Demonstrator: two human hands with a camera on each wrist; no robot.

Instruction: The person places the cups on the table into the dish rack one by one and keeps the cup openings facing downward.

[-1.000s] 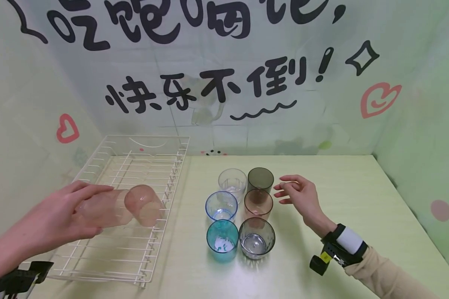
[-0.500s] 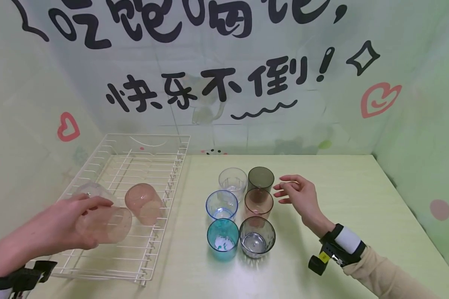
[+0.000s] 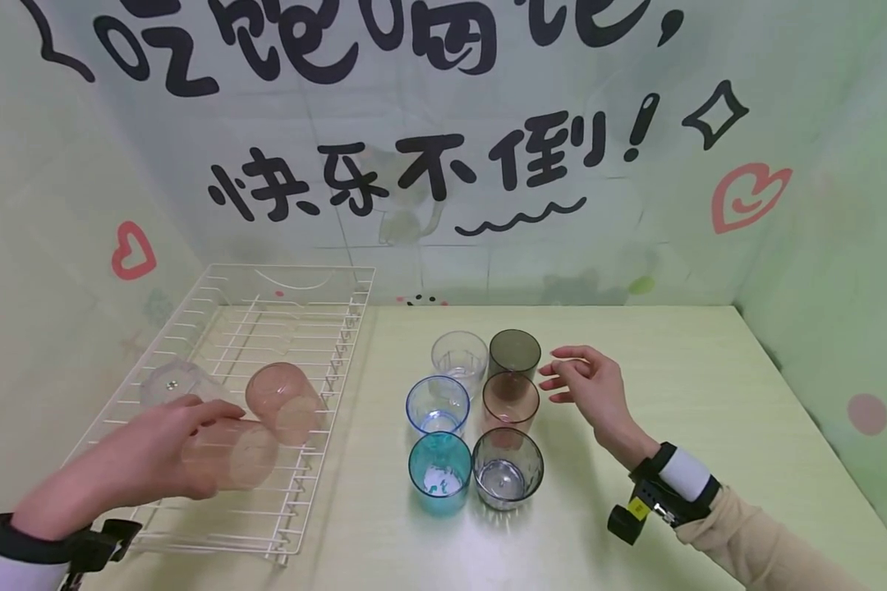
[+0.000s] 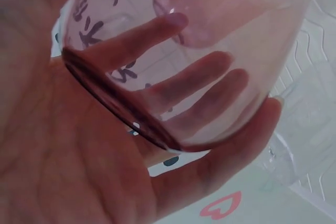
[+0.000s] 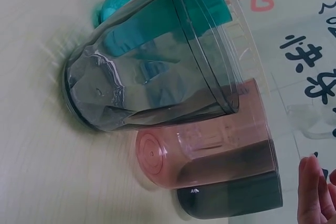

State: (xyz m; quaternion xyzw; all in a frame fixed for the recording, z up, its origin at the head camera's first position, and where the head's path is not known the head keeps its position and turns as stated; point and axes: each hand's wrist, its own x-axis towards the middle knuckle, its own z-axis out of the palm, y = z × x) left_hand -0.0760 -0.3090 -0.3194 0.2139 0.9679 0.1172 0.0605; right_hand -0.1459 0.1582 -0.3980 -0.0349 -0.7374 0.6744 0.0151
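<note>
My left hand [image 3: 158, 455] grips a clear pink glass [image 3: 231, 454] over the front part of the white wire rack [image 3: 288, 525]; in the left wrist view fingers wrap around the pink glass [image 4: 210, 93] near its rim. A second pink glass [image 3: 284, 402] lies tilted on the rack, just behind and right of the held one. Behind my left hand, a colourless glass [image 3: 181, 384] also leans on the rack. My right hand [image 3: 595, 394] hovers with loosely bent fingers, holding nothing, right of the olive-grey glass [image 3: 515, 353] and brownish-pink glass [image 3: 511, 400].
Also grouped upright mid-table are a colourless glass [image 3: 459, 361], a blue-rimmed glass [image 3: 438, 406], a teal glass [image 3: 439, 472] and a grey glass [image 3: 507, 472]. Behind the table [image 3: 680, 410] hangs a printed backdrop [image 3: 325, 238].
My left hand has come down toward the rack's front and then shifted right with the pink glass, exposing the colourless glass behind it. My right hand stays in place.
</note>
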